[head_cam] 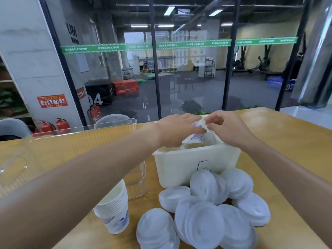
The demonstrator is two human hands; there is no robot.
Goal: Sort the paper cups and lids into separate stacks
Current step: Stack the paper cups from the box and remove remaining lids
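A cup (196, 135) with its lid (202, 121) is held above the white bin (195, 164) at frame centre. The left hand (177, 131) has its grip grasping the cup; the right hand (224, 126) pinches the lid's edge. More cups sit inside the bin. Lower left, a cup stack (113, 211) stands on the desk (287, 141). Loose lids (206, 212) pile up at lower centre. A clear box (75, 141) sits left.

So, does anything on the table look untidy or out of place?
Yes. The lids lie in a loose heap in front of the white bin, tilted and overlapping, not a stack. The cups beside them are nested neatly, though the stack leans a little.
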